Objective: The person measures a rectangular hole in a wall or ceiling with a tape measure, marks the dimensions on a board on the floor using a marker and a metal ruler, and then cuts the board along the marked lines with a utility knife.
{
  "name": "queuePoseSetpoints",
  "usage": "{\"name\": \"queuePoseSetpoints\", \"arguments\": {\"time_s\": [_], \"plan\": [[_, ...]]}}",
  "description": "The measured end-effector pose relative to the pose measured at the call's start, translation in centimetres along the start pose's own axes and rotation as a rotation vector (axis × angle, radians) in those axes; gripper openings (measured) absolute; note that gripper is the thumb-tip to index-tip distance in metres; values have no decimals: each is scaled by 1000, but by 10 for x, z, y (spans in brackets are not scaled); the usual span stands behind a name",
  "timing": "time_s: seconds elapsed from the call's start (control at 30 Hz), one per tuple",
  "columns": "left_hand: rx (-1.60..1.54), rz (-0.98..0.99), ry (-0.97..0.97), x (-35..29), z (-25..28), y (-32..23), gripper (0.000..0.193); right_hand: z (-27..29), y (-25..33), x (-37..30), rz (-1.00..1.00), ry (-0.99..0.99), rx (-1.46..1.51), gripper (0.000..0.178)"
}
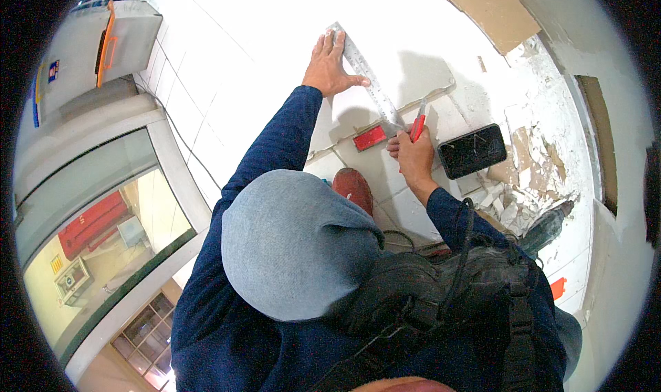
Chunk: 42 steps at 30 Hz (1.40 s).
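Note:
A metal try square with a red stock (370,139) lies across a large white board (275,68). My left hand (329,72) presses down on the square's blade (365,68) near its far end, thumb and fingers stretched apart. Close to the blade's near end, my right hand (415,159) grips a red utility knife (418,126), its grey tip pointing away from me. Some right-hand fingers touch or nearly touch the square; the exact contact is hidden. Past the blade, the board's uneven edge (441,92) shows over the tiles.
A black tray (472,151) holding small thin pieces sits right of my right hand. Broken white rubble (527,185) lies by the right wall, with a brown sheet (489,10) beyond. My red shoe (352,189) stands close to the board. A cable (182,141) runs along the left.

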<state>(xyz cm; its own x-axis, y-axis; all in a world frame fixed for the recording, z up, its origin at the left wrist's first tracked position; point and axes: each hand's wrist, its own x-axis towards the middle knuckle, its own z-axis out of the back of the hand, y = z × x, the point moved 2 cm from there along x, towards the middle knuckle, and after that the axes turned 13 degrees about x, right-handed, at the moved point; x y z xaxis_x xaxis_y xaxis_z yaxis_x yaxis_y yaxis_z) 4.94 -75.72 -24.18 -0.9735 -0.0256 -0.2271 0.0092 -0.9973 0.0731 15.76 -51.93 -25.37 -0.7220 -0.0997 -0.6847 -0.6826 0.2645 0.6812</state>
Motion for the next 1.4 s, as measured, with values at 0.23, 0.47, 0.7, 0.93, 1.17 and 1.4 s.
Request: {"name": "queuePoseSetpoints", "arguments": {"time_s": [0.23,0.47,0.7,0.93,1.17,1.4], "plan": [[19,15,14,1,-1,-3,133,2,-5,5,1,-13,-38,15],[145,18,84,8,8,-4,133,32,20,-4,63,40,-115,19],[170,44,101,10,1,-3,133,54,40,18,192,-174,-93,21],[186,71,138,13,0,-1,139,21,25,1,154,-8,-292,24],[314,47,260,18,22,-6,145,-7,69,33,463,114,-759,37],[188,26,207,12,17,2,144,-82,149,74,403,397,-1106,37]]}}
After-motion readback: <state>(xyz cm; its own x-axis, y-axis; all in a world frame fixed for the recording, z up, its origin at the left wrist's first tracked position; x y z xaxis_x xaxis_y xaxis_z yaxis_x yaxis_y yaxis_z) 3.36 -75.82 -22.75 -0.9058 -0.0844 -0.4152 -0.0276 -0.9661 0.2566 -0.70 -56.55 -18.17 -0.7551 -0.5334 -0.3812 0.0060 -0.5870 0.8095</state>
